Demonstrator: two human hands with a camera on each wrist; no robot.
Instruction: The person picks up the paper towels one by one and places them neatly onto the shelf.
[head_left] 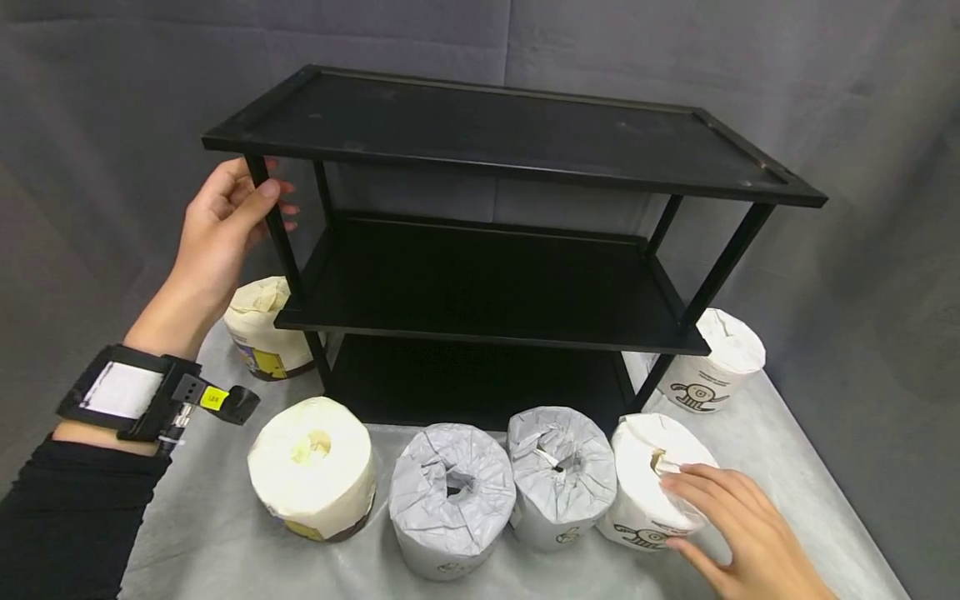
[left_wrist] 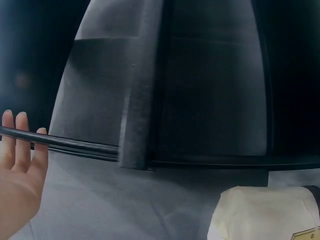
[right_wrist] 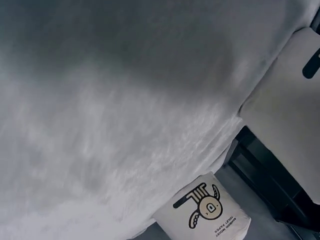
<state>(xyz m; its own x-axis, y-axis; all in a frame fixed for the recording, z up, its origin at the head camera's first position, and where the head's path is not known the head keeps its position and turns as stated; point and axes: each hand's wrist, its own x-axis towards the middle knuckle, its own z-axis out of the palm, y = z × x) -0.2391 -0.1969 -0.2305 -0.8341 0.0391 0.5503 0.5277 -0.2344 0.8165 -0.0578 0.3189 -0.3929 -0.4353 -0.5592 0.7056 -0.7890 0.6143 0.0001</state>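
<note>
At the upper left of a black three-tier shelf (head_left: 487,275), my left hand (head_left: 225,208) grips the front corner post (head_left: 282,246), thumb in front and fingers behind. The left wrist view shows its fingers (left_wrist: 21,142) across the dark post. My right hand (head_left: 750,533) is at a white-wrapped toilet roll (head_left: 648,492) standing front right. Its fingers lie loosely over the top rim, with the thumb beside the lower side. Two grey-wrapped toilet rolls (head_left: 452,500) (head_left: 562,479) and a cream-wrapped toilet roll (head_left: 315,467) stand left of that white one. My right hand is out of the right wrist view.
Another cream roll (head_left: 262,329) stands beside the shelf's left side, and another white roll (head_left: 716,362) beside its right. A pale cloth (head_left: 202,517) covers the table. Grey fabric (head_left: 420,33) hangs behind and at the right.
</note>
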